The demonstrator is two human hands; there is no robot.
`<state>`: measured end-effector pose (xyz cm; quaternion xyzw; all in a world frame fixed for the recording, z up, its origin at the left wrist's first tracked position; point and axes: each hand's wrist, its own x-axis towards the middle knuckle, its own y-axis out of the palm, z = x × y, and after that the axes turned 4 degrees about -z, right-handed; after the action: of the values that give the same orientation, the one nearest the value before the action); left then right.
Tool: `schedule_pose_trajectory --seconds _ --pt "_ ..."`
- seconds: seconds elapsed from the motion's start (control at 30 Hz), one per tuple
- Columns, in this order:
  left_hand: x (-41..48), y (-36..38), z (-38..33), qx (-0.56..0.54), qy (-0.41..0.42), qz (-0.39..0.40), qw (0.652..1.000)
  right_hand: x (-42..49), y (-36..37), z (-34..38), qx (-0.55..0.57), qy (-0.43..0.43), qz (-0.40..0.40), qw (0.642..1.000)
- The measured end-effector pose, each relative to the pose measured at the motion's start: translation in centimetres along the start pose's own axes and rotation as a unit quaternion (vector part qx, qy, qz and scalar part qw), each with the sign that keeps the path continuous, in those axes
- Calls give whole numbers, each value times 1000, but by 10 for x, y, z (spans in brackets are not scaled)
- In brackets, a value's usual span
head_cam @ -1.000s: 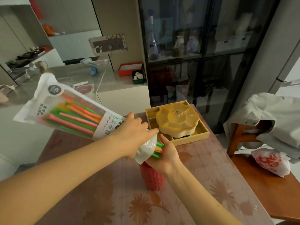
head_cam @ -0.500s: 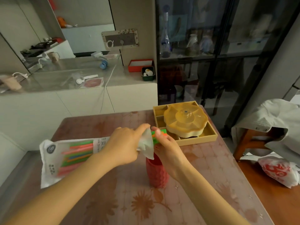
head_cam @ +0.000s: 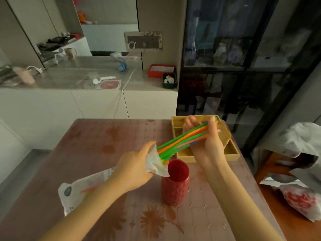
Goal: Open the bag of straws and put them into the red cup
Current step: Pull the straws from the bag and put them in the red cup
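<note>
Right grip: right hand point(head_cam: 207, 145) closed round the straws point(head_cam: 184, 139), drawing them out over the yellow tray point(head_cam: 231, 152).
Left grip: left hand point(head_cam: 137, 168) pinches the bag point(head_cam: 86, 190) mouth, anchoring it.
Red cup point(head_cam: 174, 183): on the bench point(head_cam: 104, 136), directly below the bag mouth, ready to receive.

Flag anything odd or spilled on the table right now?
Nothing spilled. The straws are mid-pull from the bag, gripped by the right hand; the red cup stands upright and looks empty.
</note>
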<state>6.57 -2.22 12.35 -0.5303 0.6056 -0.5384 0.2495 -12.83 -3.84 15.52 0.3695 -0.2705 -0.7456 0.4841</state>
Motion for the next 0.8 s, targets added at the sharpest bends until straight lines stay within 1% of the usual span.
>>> schedule_pose_trajectory --seconds 0.07,0.13,0.2,0.27,0.33,0.47,0.6,0.7,0.8 --pt "0 2 1 -15 -13 -11 1000 10 6 7 82 34 2 996" --pt "2 3 2 -29 -18 -20 999 17 12 10 115 43 15 992" --pt "4 3 2 -41 -14 -28 999 19 16 7 61 36 29 997" --pt "5 5 3 -41 -9 -29 999 15 19 0 -12 31 33 999" --pt "4 8 4 -43 -12 -29 999 12 21 -10 -56 21 29 998" --pt "-1 13 11 -60 -18 -28 998 11 23 -10 -57 -25 -26 998" --pt "-8 18 24 -67 -25 -44 996 17 23 17 17 -76 -32 996" --pt "-11 23 33 -66 -28 -41 997 26 18 37 33 -128 -64 989" --pt "-11 29 43 -65 -27 -40 997 34 9 57 47 -156 -79 983"
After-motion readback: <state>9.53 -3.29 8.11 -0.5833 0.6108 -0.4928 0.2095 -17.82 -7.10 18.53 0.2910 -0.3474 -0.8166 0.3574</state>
